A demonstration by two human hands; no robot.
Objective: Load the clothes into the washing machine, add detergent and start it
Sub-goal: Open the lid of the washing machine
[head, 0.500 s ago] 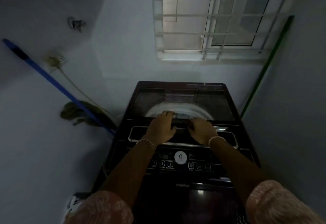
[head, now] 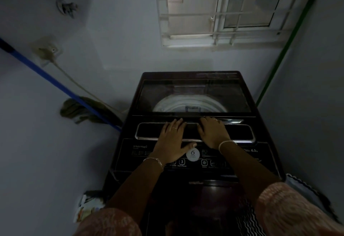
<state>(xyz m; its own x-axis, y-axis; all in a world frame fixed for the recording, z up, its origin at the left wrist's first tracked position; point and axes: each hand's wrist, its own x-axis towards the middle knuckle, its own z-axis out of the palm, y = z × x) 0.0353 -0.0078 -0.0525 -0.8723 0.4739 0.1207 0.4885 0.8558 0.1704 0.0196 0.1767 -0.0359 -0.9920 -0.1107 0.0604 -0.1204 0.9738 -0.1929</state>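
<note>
A dark top-loading washing machine [head: 193, 165] stands in front of me, its glass lid [head: 195, 94] down and flat. Through the glass I see the pale rim of the drum. My left hand [head: 172, 141] lies flat on the lid's front handle panel, fingers straight, thumb near the round white sticker on the control panel [head: 202, 161]. My right hand [head: 213, 131] lies flat beside it on the same panel. Neither hand holds anything. No clothes or detergent show on top of the machine.
A blue-handled mop [head: 74, 94] leans on the left wall by a socket and cord [head: 48, 51]. A green pole [head: 290, 44] leans at the right below a barred window [head: 219, 10]. A printed packet [head: 87, 206] lies at the lower left, striped cloth [head: 249, 221] at the lower right.
Both hands have flattened from a curled grip at the lid's front edge onto the handle panel. The lid has settled flat.
</note>
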